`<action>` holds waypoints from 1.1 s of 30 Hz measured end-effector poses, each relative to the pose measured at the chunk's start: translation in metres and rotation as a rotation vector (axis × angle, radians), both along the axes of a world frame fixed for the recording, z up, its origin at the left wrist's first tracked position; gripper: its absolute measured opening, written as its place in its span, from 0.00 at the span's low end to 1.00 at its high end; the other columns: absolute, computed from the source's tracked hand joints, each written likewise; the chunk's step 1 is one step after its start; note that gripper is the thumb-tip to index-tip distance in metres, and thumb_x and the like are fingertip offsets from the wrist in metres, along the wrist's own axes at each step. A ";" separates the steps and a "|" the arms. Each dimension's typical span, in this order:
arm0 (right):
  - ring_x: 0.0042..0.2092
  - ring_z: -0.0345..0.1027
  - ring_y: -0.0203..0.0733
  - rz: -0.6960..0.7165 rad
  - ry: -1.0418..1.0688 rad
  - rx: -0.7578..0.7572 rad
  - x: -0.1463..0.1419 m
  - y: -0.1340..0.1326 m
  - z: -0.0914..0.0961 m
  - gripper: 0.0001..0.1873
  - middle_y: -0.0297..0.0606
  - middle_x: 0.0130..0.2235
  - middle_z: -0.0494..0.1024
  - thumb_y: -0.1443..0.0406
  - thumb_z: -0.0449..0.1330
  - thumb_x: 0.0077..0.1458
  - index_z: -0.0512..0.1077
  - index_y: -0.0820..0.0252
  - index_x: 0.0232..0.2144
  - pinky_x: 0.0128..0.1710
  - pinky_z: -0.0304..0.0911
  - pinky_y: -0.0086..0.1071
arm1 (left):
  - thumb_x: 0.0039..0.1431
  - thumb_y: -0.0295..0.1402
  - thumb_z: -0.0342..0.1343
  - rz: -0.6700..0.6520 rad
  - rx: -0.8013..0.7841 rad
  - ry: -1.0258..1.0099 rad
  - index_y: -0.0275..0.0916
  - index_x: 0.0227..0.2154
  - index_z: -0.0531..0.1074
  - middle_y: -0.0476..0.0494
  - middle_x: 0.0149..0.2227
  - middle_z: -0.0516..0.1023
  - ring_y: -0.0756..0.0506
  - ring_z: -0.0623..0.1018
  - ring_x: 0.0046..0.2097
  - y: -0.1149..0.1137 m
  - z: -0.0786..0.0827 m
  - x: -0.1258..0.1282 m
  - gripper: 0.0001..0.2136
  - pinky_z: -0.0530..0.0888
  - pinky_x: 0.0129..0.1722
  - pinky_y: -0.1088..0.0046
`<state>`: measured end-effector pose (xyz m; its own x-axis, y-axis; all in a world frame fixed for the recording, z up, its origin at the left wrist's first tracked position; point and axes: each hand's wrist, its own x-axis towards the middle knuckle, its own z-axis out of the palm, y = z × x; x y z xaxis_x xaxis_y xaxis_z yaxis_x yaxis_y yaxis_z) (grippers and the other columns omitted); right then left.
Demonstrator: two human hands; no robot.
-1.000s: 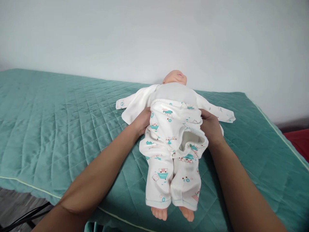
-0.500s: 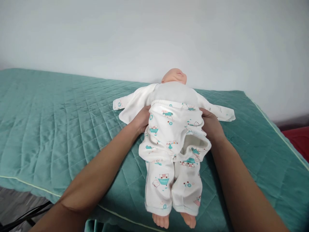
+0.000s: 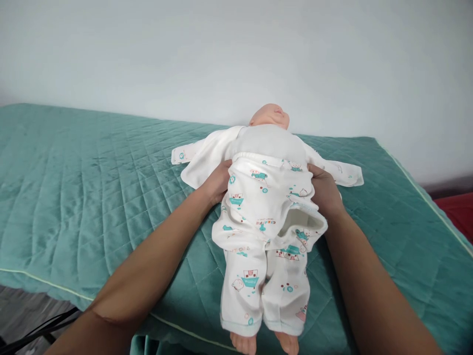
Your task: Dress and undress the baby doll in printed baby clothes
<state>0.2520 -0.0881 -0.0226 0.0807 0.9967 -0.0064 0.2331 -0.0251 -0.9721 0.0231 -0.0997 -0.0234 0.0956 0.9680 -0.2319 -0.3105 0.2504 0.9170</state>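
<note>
Head view: white cotton baby trousers printed with teal and pink figures cover the legs of a pale-pink baby doll lying on its back, centre and lower centre of the frame. The left hand and right hand touch the trousers' opposite sides below the waistband; their fingertips are hidden, so how far they close cannot be told. An open white printed long-sleeved top spreads beneath the torso, over a green quilted cover.
</note>
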 end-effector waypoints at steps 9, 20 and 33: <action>0.30 0.62 0.39 0.023 -0.216 0.105 0.003 -0.001 -0.004 0.10 0.29 0.24 0.70 0.58 0.62 0.45 0.67 0.55 0.22 0.31 0.56 0.33 | 0.51 0.38 0.65 -0.018 0.009 -0.027 0.42 0.26 0.73 0.48 0.23 0.76 0.43 0.79 0.33 0.000 -0.003 -0.001 0.08 0.78 0.38 0.64; 0.41 0.73 0.50 0.004 -0.460 0.083 0.011 0.006 -0.009 0.19 0.42 0.42 0.82 0.66 0.60 0.44 0.78 0.57 0.41 0.45 0.66 0.42 | 0.55 0.36 0.59 0.054 0.253 0.300 0.42 0.21 0.69 0.47 0.24 0.74 0.39 0.76 0.39 -0.003 -0.002 -0.002 0.10 0.75 0.44 0.58; 0.42 0.74 0.49 -0.010 -0.447 0.210 0.008 0.006 -0.016 0.12 0.38 0.38 0.83 0.66 0.57 0.51 0.79 0.55 0.36 0.45 0.67 0.41 | 0.59 0.31 0.56 0.496 0.633 0.511 0.41 0.37 0.73 0.46 0.44 0.77 0.47 0.75 0.49 0.011 -0.002 -0.013 0.04 0.72 0.52 0.72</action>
<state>0.2598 -0.0825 -0.0388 0.0392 0.9720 0.2318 0.6293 0.1562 -0.7613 0.0100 -0.0888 -0.0251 -0.3272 0.8314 0.4491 0.2279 -0.3918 0.8914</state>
